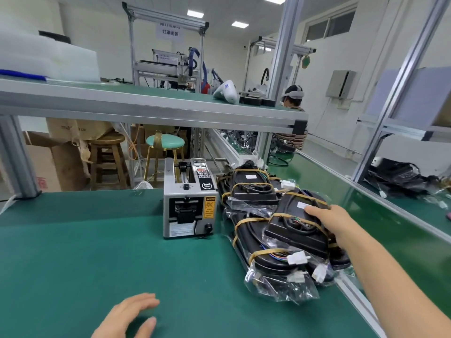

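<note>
Right of the tape dispenser (189, 198), the right hand (334, 222) grips the black unit (296, 231) by its edge. It is probably stiff and light. The left hand (129, 315) lies spread.

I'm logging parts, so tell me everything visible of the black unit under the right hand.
The black unit is a matt black housing, plastic by its look, with a raised rectangular block on top. A dark cable lies coiled on the block, a white label sits near its far end, and tan bands cross it. It lies tilted atop a pile of like units in clear bags. The right hand grips its right edge, thumb on top.
</note>
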Tool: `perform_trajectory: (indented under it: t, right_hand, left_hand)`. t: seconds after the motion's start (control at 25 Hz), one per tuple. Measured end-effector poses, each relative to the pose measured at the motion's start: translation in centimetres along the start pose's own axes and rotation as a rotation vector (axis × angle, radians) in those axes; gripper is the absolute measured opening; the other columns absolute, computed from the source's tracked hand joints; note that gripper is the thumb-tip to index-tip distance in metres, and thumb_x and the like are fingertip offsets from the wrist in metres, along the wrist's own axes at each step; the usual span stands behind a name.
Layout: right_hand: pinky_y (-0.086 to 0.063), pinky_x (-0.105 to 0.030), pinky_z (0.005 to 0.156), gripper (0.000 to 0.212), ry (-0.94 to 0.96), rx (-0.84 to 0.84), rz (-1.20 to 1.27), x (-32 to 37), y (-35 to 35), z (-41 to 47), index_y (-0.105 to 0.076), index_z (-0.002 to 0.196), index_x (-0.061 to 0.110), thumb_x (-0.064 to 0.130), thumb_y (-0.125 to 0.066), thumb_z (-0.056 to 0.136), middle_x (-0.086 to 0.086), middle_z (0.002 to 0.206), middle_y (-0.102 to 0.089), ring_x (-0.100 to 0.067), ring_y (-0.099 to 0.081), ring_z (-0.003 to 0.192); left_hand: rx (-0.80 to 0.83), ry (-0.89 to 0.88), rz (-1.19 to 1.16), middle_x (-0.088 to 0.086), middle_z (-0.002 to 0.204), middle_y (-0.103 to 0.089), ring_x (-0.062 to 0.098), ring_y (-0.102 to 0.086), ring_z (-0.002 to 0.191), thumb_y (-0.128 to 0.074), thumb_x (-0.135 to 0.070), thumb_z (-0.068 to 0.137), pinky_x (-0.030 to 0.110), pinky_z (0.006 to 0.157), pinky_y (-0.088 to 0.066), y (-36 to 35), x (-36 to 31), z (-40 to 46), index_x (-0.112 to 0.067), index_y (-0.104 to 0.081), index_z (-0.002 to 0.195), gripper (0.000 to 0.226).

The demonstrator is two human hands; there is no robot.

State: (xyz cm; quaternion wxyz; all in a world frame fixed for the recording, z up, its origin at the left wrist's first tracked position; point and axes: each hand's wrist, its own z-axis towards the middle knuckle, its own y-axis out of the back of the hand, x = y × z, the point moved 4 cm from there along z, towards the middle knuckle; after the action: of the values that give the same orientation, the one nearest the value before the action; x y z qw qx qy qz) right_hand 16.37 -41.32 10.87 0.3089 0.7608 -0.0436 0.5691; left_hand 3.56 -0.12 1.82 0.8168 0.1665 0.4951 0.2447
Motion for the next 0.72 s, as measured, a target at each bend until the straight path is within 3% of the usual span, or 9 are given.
perform_trajectory:
  t: [0.08, 0.16, 0.24, 0.36, 0.4, 0.48, 0.56, 0.64, 0.72]
  right_hand:
    - [-0.055, -0.046, 0.080, 0.040, 0.096, -0.063, 0.065, 0.6, 0.2, -0.6, -0.062, 0.111, 0.003, 0.029, -0.073, 0.083, -0.017, 0.101, -0.068, -0.033, -0.066, 0.087]
    - [-0.055, -0.048, 0.084, 0.032, 0.251, -0.104, 0.072, 2.2, 0.7, -2.5, -0.063, 0.111, 0.014, 0.028, -0.073, 0.084, -0.012, 0.105, -0.070, -0.031, -0.067, 0.090]
    - [-0.057, -0.045, 0.082, 0.033, 0.435, -0.007, 0.179, 4.6, 0.2, -5.7, -0.062, 0.115, 0.026, 0.029, -0.072, 0.084, -0.002, 0.105, -0.072, -0.025, -0.070, 0.092]
    - [-0.057, -0.024, 0.080, 0.035, 0.711, 0.306, 0.231, 7.7, -4.1, -11.9, -0.063, 0.115, 0.038, 0.032, -0.070, 0.081, 0.011, 0.108, -0.072, -0.007, -0.069, 0.096]
    - [-0.054, -0.020, 0.082, 0.035, 0.754, 0.402, 0.201, 7.9, -6.5, -13.5, -0.063, 0.113, 0.041, 0.033, -0.068, 0.080, 0.016, 0.109, -0.071, -0.003, -0.067, 0.098]
    - [-0.051, -0.021, 0.089, 0.033, 0.739, 0.577, 0.148, 6.7, -12.3, -15.4, -0.061, 0.111, 0.044, 0.028, -0.069, 0.083, 0.021, 0.109, -0.069, -0.001, -0.065, 0.103]
    - [-0.048, -0.028, 0.099, 0.042, 0.635, 0.727, 0.158, 4.6, -17.3, -16.4, -0.055, 0.122, 0.042, 0.020, -0.068, 0.089, 0.021, 0.114, -0.067, -0.001, -0.062, 0.108]
    - [-0.043, -0.033, 0.107, 0.055, 0.517, 0.830, 0.192, 3.6, -20.2, -16.9, -0.042, 0.139, 0.036, 0.017, -0.063, 0.092, 0.015, 0.128, -0.061, -0.002, -0.057, 0.117]
    - [-0.036, -0.031, 0.112, 0.060, 0.516, 0.903, 0.144, 3.6, -22.2, -17.2, -0.034, 0.145, 0.033, 0.014, -0.059, 0.094, 0.012, 0.141, -0.051, -0.002, -0.049, 0.127]
  left_hand:
    - [-0.051, 0.103, -0.069, -0.037, 0.101, -0.058, -0.014, -0.055, 0.093, -0.063, -0.040, 0.070, -0.003, 0.084, -0.032, 0.4, -0.1, 0.7, -0.053, -0.057, 0.091, 0.025]
    - [-0.071, 0.200, -0.194, -0.028, 0.096, -0.066, -0.007, -0.059, 0.095, -0.075, -0.011, 0.078, 0.001, 0.085, -0.036, 0.6, 0.3, 1.5, -0.045, -0.066, 0.088, 0.037]
    - [-0.054, 0.306, -0.336, -0.015, 0.097, -0.071, 0.004, -0.063, 0.098, -0.069, 0.002, 0.081, 0.006, 0.085, -0.042, 0.8, 0.0, 2.7, -0.032, -0.073, 0.087, 0.035]
    - [-0.019, 0.401, -0.622, -0.005, 0.109, -0.071, 0.012, -0.063, 0.107, -0.062, -0.015, 0.085, 0.024, 0.092, -0.045, 0.9, -1.0, 4.6, -0.020, -0.069, 0.104, 0.021]
    - [0.021, 0.443, -0.759, -0.001, 0.116, -0.069, 0.015, -0.062, 0.111, -0.058, -0.026, 0.085, 0.031, 0.095, -0.045, 0.5, -1.3, 5.1, -0.018, -0.067, 0.111, 0.029]
    - [0.134, 0.530, -1.090, 0.008, 0.128, -0.061, 0.025, -0.058, 0.118, -0.054, -0.046, 0.083, 0.043, 0.098, -0.044, 0.0, -1.5, 5.7, -0.013, -0.059, 0.125, 0.054]
    - [0.226, 0.565, -1.318, 0.016, 0.131, -0.058, 0.032, -0.055, 0.121, -0.071, -0.056, 0.071, 0.047, 0.096, -0.048, 0.4, -1.7, 5.9, -0.010, -0.055, 0.131, 0.077]
    - [0.225, 0.485, -1.347, 0.019, 0.128, -0.059, 0.036, -0.057, 0.118, -0.088, -0.040, 0.055, 0.045, 0.087, -0.053, 1.2, -0.9, 5.7, -0.009, -0.055, 0.131, 0.088]
    - [0.062, 0.388, -1.149, 0.019, 0.121, -0.064, 0.035, -0.063, 0.108, -0.087, -0.019, 0.051, 0.038, 0.080, -0.055, 2.2, 0.5, 5.5, -0.013, -0.058, 0.126, 0.080]
